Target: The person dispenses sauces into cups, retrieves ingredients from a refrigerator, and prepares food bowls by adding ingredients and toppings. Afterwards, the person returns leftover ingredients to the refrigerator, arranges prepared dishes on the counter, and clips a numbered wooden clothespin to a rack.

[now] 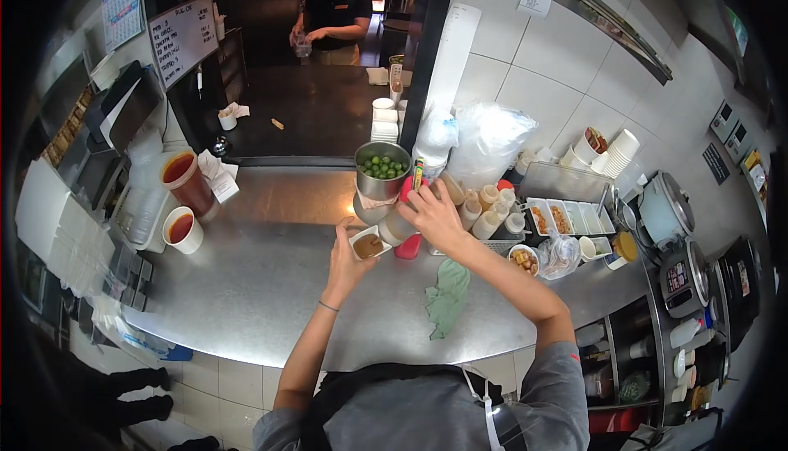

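Observation:
My left hand (348, 260) is closed around a small white square dish (362, 238) with brown sauce in it, held above the steel counter. My right hand (435, 215) grips a translucent squeeze bottle (397, 227), tilted so that its lower end points at the dish. Part of the bottle is hidden by my fingers. A red item (408, 247) shows just behind and below that hand; its kind is unclear. Close beyond both hands stands a metal pot (383, 173) full of small green citrus fruits. A green cloth (447, 298) lies crumpled on the counter to the right.
Several sauce bottles (487, 219) stand in a basket at the right, beside a topping tray (583, 217) and a cup of cubed food (524, 261). Containers of red sauce (182, 230) are at the left. A co-worker (336, 20) stands beyond the pass-through.

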`<state>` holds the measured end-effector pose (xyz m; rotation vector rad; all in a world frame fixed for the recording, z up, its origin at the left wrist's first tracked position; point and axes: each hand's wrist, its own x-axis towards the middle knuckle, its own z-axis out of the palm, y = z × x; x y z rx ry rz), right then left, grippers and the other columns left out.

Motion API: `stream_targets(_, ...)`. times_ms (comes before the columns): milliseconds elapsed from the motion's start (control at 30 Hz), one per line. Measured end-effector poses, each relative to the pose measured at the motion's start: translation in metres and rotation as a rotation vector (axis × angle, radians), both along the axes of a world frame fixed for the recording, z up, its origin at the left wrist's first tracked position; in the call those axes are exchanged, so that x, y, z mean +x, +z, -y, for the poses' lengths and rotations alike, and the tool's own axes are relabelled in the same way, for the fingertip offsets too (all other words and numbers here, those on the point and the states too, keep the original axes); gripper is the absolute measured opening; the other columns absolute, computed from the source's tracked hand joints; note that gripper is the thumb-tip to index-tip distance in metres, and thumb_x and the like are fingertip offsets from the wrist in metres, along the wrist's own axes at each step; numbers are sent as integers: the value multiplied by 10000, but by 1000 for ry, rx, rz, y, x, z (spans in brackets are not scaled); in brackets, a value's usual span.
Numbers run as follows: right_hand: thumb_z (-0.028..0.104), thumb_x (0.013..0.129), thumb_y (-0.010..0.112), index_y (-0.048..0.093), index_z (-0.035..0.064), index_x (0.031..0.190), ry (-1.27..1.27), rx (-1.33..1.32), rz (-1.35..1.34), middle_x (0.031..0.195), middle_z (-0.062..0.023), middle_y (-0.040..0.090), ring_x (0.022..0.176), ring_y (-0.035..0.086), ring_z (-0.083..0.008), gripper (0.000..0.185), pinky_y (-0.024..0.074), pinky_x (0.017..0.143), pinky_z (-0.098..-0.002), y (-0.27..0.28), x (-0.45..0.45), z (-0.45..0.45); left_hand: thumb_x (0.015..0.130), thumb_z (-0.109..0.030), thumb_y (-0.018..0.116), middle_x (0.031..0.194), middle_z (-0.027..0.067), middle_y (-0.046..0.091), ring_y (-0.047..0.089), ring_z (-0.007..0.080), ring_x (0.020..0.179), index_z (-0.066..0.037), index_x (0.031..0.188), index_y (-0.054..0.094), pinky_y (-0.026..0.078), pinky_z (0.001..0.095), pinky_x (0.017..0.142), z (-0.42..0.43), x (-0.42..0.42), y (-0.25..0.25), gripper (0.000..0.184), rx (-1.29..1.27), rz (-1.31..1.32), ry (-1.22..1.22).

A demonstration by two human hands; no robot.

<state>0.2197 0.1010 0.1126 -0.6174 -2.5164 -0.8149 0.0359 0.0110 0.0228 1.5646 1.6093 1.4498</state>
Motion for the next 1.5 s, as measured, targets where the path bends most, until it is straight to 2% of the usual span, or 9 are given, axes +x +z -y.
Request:
stream_targets(133,82,684,620,609,133,965,-67,-111,-81,919,-42,504,960,480,-228,286,328,946,-493,-15,16,-7,592,-41,801,1041,174,595,601,339,978,-66,1270,272,491,406,820,-1,0,3,860,-28,3,-25)
stream_targets(300,91,537,779,502,143,1185,-194,-792,-418,1041,-88,494,1099,415,-327,706,323,943,-474,-42,40,-22,595,-75,818,1045,167,608,628,294,936,-56,1266,261,506,374,791,-13,-6,0,872,-11,79,-104)
stream_targets(500,171,558,807,447,80,1219,-110,-579,-1020,1113,-166,461,1110,391,-374,759,296,973,-468,-100,48,-24,590,-100,825,995,150,619,629,254,896,-51,1258,272,505,333,781,-66,-37,-4,868,62,214,-177)
stream_targets(800,426,666,751,438,-9,1179,-646,-397,-1001,1038,-165,493,992,429,-340,742,309,896,-434,-141,55,-10,585,-68,807,1014,152,571,527,306,985,-87,1230,321,418,424,852,-233,-113,-35,807,204,-45,143)
stream_targets(1033,521,664,703,477,-5,1140,-635,-301,-954,952,-132,527,886,488,-292,744,326,820,-398,-156,60,-22,581,-1,805,1074,169,525,431,356,1066,-118,1224,311,374,447,894,-343,-131,-86,819,4,-17,300)
stream_targets(1167,482,659,716,488,24,1117,-618,-319,-987,961,-131,525,913,482,-297,686,318,831,-402,-153,59,-20,534,-71,849,997,185,573,577,358,958,-103,1182,340,446,443,847,-390,-133,-117,825,-18,-84,410)
stream_targets(1233,476,651,721,490,25,1112,-610,-311,-990,958,-129,528,915,485,-298,685,319,830,-403,-154,59,-21,520,-96,855,1149,202,538,513,381,1062,-94,1209,335,375,467,894,-402,-125,-111,863,-31,-148,420)
stream_targets(1400,465,651,725,495,25,1103,-610,-327,-991,950,-123,531,911,487,-294,671,319,827,-401,-150,58,-20,647,-138,800,1148,226,552,535,371,1088,-111,1272,308,421,421,915,-433,-107,-105,796,-195,31,269)
stream_targets(1500,458,650,728,497,25,1100,-604,-319,-991,946,-121,531,907,488,-290,665,319,825,-399,-150,58,-20,825,-94,609,1149,234,569,549,370,1080,-117,1352,235,419,429,939,-436,-99,-95,646,-291,51,183)
